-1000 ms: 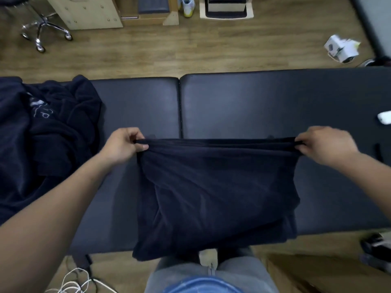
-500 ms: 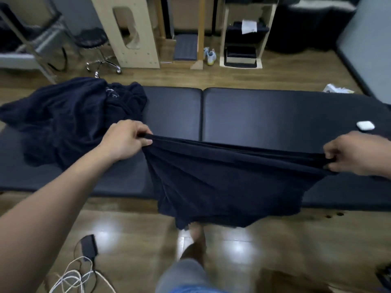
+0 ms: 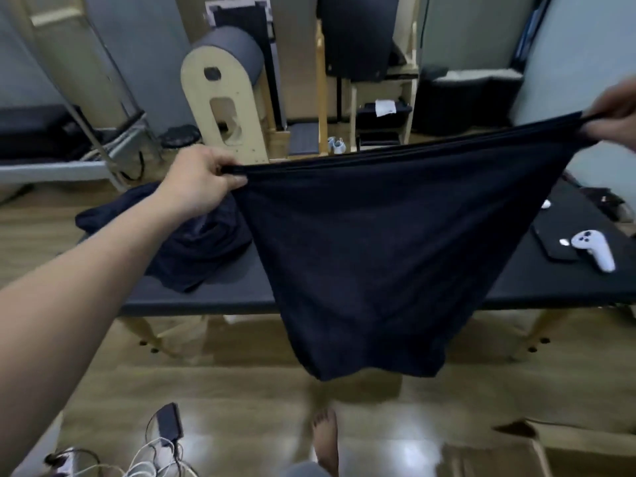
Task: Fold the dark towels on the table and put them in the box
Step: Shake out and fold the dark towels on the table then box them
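A dark navy towel [image 3: 371, 256] hangs in the air in front of the black padded table [image 3: 213, 297], stretched by its top edge. My left hand [image 3: 199, 184] grips the towel's left corner. My right hand [image 3: 616, 115] grips the right corner, higher up at the frame's right edge. The towel's lower edge dangles below the table's front edge, above the floor. A heap of more dark towels [image 3: 192, 242] lies on the table's left part. A cardboard box flap [image 3: 564, 442] shows at the bottom right.
A white controller [image 3: 593, 247] and a black phone [image 3: 554, 242] lie on the table's right end. Cables and a charger [image 3: 168, 421] lie on the wooden floor at the lower left. My bare foot [image 3: 325, 438] stands below the towel. Wooden exercise equipment [image 3: 227, 101] stands behind the table.
Both hands have lifted the towel off the table into the air, the right hand higher. The view has tilted up and back from the table.
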### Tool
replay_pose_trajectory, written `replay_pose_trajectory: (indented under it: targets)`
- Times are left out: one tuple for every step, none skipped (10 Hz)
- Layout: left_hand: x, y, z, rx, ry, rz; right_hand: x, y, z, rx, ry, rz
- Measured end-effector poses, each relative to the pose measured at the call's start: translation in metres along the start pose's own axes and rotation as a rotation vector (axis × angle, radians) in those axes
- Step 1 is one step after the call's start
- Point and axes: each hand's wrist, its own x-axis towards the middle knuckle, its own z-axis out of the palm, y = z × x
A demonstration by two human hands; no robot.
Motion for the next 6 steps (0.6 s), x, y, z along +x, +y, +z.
replay_pose_trajectory:
  targets:
    - [-0.002, 0.006, -0.02, -0.043, 0.055, 0.002, -0.012, -0.004, -0.013, -0.017, 0.079, -0.054]
    - [-0.003, 0.006, -0.03, -0.043, 0.025, -0.009, -0.011, -0.012, -0.021, -0.06, 0.179, -0.029]
    - [-0.006, 0.016, -0.041, -0.127, 0.047, -0.025, -0.012, -0.01, -0.032, -0.038, 0.321, -0.065]
    - [-0.006, 0.026, -0.062, -0.177, 0.091, -0.058, -0.012, -0.009, -0.035, -0.043, 0.446, -0.09]
    - [-0.001, 0.045, -0.073, -0.14, 0.122, -0.016, -0.001, 0.002, -0.048, -0.02, 0.406, -0.039]
    - [0.005, 0.062, -0.084, -0.134, 0.219, 0.057, 0.001, 0.006, -0.06, -0.048, 0.384, 0.025]
